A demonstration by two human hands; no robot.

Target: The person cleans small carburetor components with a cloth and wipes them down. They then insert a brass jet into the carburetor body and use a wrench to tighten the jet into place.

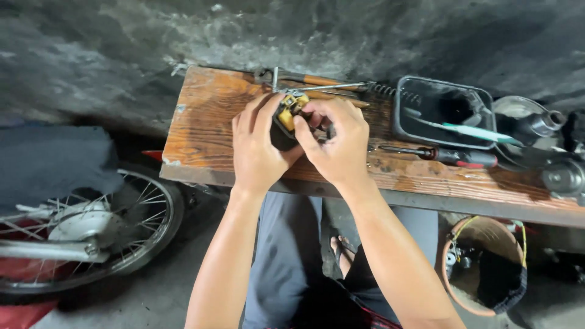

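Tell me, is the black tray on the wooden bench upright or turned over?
Upright: the black tray shows its open side upward, and a green-handled tool rests across it.

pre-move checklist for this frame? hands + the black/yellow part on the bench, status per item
1. Left hand wraps the black and yellow part: ok.
2. Right hand fingertips on the part's right side: ok.
3. Part supported over the wooden bench, not past its edge: ok.
4. Red-handled screwdriver lies on the bench beside the right hand, apart from it: ok.
5. Black tray sits fully on the bench: ok.
6. Part's inner contacts visible: cannot tell, fingers cover them.
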